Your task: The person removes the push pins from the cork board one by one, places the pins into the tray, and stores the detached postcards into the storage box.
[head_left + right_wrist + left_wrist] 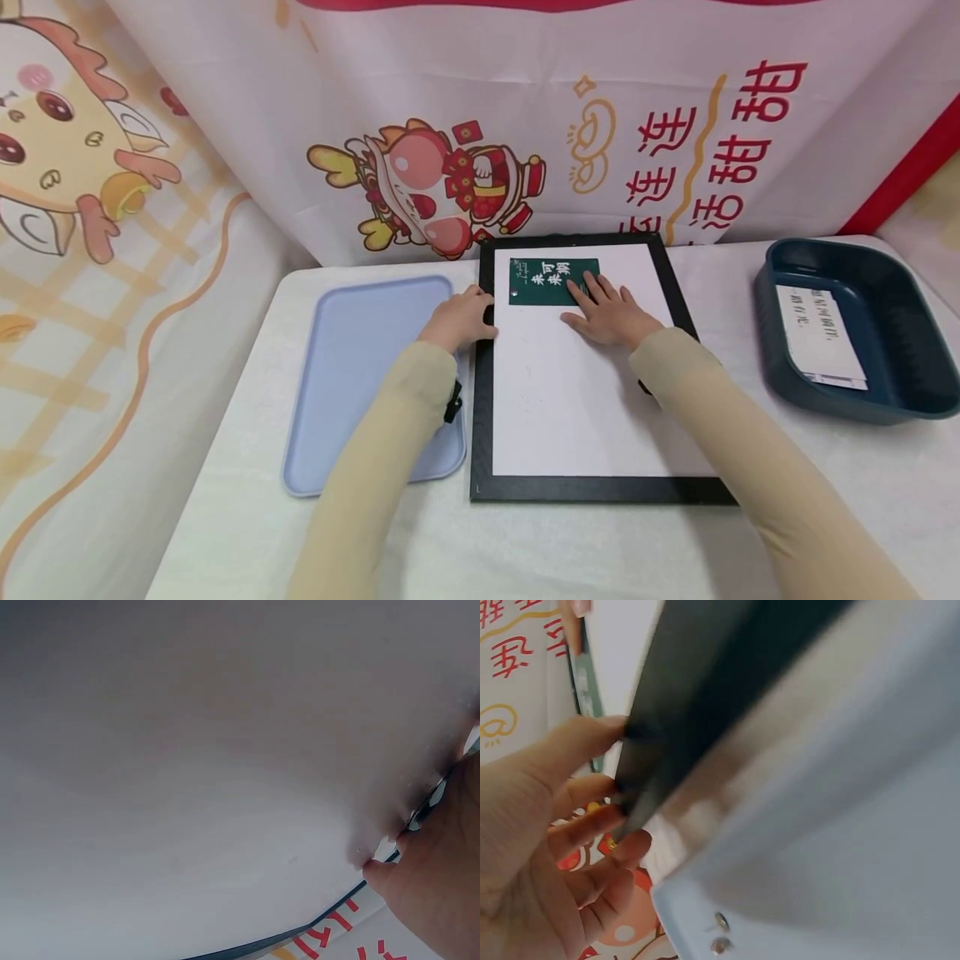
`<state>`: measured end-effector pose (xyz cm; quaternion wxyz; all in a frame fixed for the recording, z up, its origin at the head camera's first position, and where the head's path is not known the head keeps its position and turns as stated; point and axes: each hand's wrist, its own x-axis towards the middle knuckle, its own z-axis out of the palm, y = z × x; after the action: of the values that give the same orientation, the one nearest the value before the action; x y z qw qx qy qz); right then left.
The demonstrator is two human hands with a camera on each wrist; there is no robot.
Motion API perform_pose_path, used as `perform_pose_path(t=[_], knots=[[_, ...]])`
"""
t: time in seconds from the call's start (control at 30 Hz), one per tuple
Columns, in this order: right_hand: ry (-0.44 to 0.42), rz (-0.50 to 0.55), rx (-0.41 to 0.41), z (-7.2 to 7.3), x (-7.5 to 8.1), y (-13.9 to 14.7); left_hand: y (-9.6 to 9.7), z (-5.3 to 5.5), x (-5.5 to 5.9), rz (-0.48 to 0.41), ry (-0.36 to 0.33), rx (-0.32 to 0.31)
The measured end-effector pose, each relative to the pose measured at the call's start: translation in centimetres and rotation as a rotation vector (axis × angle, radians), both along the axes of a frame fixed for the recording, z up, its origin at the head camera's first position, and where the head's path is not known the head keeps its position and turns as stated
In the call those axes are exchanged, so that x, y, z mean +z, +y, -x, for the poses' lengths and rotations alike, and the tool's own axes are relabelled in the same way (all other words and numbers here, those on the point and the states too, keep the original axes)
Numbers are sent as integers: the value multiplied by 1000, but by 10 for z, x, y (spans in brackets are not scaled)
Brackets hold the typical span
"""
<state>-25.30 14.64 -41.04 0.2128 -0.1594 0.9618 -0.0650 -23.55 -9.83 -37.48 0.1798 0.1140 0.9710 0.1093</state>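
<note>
A green card (pixel 542 283) with white lettering lies near the top of a white board (pixel 570 400) in a black frame (pixel 482 417). A small pale dot shows at the card's lower left corner. My right hand (pixel 611 315) lies spread over the card's right end, fingers straight. At the frame's upper left side, my left hand (pixel 461 319) grips the edge. The left wrist view shows the left thumb (pixel 585 742) on the frame's face and the other fingers curled at its outer side. Close-up in the right wrist view, the right hand (pixel 435 862) is against the white surface.
Left of the board lies a pale blue tray (pixel 352 383); two thumbtacks (pixel 720 946) sit in its corner. A dark teal bin (pixel 900 333) stands at the right, with white printed cards (pixel 819 333) inside. A printed cloth (pixel 585 83) hangs behind the table.
</note>
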Motion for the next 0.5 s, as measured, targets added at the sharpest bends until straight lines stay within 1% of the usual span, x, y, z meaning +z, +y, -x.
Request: perform_pose_path(t=[0.07, 0.17, 0.27, 0.37, 0.5], knots=[[-3, -7, 1, 2, -3, 1, 3, 2, 3, -27, 4, 12], [-4, 6, -2, 5, -6, 2, 7, 6, 4, -115, -1, 61], [-4, 19, -5, 6, -7, 2, 11, 11, 1, -207, -5, 130], [-4, 8, -8, 5, -6, 2, 15, 16, -3, -271, 5, 185], [-6, -2, -9, 2, -2, 0, 22, 19, -7, -334, 10, 234]])
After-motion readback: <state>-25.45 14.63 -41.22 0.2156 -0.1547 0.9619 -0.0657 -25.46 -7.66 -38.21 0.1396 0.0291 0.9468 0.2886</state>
